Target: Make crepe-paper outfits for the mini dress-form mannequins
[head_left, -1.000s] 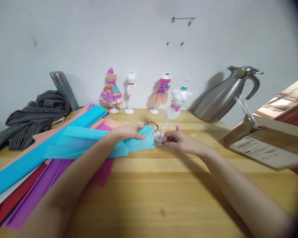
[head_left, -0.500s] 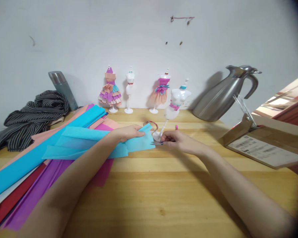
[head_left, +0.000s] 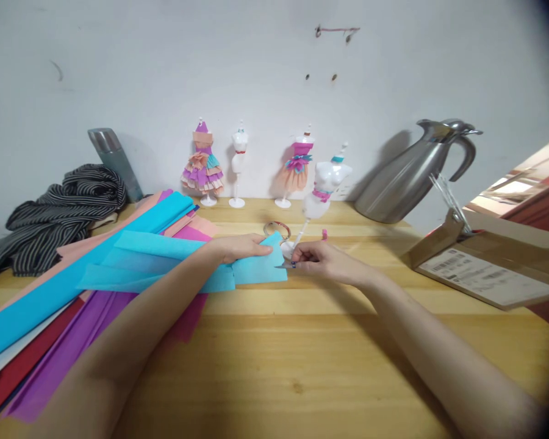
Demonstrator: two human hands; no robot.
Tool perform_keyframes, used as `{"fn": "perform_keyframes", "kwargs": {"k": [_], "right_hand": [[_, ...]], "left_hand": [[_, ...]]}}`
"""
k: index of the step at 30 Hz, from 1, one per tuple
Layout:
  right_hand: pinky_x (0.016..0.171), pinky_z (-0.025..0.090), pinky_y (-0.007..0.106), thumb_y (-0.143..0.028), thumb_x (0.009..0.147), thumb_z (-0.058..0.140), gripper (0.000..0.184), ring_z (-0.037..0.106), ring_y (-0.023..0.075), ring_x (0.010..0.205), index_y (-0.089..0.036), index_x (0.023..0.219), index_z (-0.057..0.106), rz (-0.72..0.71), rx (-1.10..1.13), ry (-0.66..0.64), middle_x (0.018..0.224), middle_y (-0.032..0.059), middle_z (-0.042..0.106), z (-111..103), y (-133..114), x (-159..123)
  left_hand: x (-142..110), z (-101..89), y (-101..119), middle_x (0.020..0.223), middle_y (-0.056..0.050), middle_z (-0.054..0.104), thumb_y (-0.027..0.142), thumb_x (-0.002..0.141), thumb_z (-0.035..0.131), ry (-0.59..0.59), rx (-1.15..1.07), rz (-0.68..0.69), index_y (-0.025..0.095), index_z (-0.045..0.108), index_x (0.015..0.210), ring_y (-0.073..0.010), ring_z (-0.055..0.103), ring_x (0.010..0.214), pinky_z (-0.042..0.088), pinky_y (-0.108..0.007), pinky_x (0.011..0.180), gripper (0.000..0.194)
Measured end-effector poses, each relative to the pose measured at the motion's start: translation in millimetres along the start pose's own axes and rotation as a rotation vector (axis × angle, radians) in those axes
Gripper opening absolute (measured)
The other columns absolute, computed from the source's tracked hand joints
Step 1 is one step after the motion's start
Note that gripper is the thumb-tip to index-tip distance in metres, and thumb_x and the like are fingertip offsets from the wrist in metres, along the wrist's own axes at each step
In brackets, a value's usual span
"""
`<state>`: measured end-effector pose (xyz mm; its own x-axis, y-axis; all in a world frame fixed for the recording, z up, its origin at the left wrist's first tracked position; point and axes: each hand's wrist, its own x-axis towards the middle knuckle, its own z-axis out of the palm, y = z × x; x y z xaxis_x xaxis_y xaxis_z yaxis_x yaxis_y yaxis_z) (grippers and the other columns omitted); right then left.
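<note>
A sheet of light blue crepe paper point(head_left: 260, 270) is pinched in my left hand point(head_left: 240, 247), with the thumb on top near its right end. My right hand point(head_left: 322, 261) grips a small pair of scissors point(head_left: 284, 266), whose blades point left and lie at the paper's right edge. Most of the scissors' handle is hidden by my fingers. Just behind my right hand a white mini dress form point(head_left: 327, 178) stands on a round base, with a pink band at its waist and a teal one at its neck.
Folded crepe paper in blue, purple point(head_left: 80, 347), red and peach lies at left, beside a striped cloth point(head_left: 68, 213) and a flask point(head_left: 114, 161). Dressed and bare mini dress forms point(head_left: 203, 167) line the wall. A steel jug point(head_left: 400, 177) and an open cardboard box point(head_left: 489, 268) stand at right.
The scissor blades, apart before, now look closed at the paper's edge. The paper's right end lies flatter, and my right hand has shifted slightly left.
</note>
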<state>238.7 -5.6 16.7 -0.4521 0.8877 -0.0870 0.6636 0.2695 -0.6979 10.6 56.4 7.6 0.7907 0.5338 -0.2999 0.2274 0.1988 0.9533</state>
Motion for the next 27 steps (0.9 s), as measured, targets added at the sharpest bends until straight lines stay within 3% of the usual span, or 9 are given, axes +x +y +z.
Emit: {"fn": "perform_keyframes", "kwargs": {"k": [5,10,27], "right_hand": [[0.058,0.036,0.026,-0.033,0.076,0.056,0.017,0.047,0.0133,0.063,-0.017,0.080,0.058,-0.008,0.007,-0.022,0.070,0.0000,0.056,3.7,3.3,2.6],[0.058,0.037,0.026,-0.033,0.077,0.056,0.016,0.049,0.0134,0.064,-0.017,0.081,0.058,-0.017,0.022,-0.028,0.071,-0.0002,0.056,5.0,5.5,2.4],[0.054,0.034,0.025,-0.043,0.080,0.057,0.027,0.045,0.0118,0.058,-0.018,0.074,0.055,-0.019,0.037,0.022,0.064,-0.0017,0.052,16.4,6.0,5.5]], "left_hand": [[-0.1,0.6,1.9,0.112,-0.008,0.068,0.048,0.072,0.071,0.002,0.115,0.033,0.015,0.063,0.109,-0.0213,0.061,0.100,0.046,-0.030,0.088,0.050],[-1.0,1.8,4.4,0.110,-0.005,0.068,0.041,0.078,0.067,0.050,0.203,0.020,0.016,0.064,0.101,-0.0200,0.060,0.100,0.046,-0.027,0.085,0.034],[1.2,0.1,3.8,0.102,-0.003,0.069,0.034,0.078,0.067,0.009,0.216,0.063,0.016,0.064,0.100,-0.0193,0.061,0.096,0.046,-0.027,0.084,0.029]]}}
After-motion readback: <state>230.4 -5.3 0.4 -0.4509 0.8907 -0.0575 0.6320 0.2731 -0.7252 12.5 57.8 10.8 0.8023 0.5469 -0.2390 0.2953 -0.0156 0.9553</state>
